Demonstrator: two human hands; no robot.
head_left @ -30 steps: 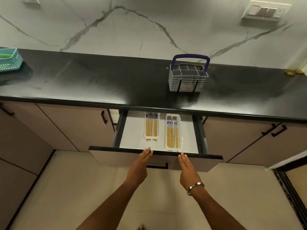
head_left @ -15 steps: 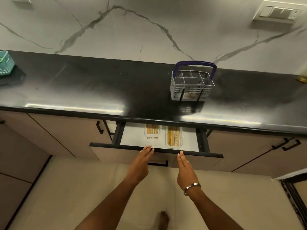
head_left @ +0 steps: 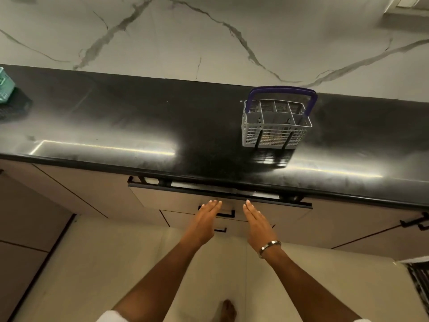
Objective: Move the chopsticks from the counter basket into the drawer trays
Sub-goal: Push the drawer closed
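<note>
Both hands flat and empty, fingers straight and pressed together: left hand [head_left: 204,220] and right hand [head_left: 257,221], fingertips against the front panel of the drawer [head_left: 220,201]. Drawer nearly shut beneath the front edge of the counter [head_left: 116,126]; only a narrow dark gap visible, trays and chopsticks hidden inside. Grey divided basket [head_left: 276,124] with purple handle upright near the counter's front edge, right of centre; compartments seemingly empty, though hard to tell through the mesh. Teal basket [head_left: 5,88] at the counter's left edge, contents out of view. Metal bangle [head_left: 269,247] on right wrist.
</note>
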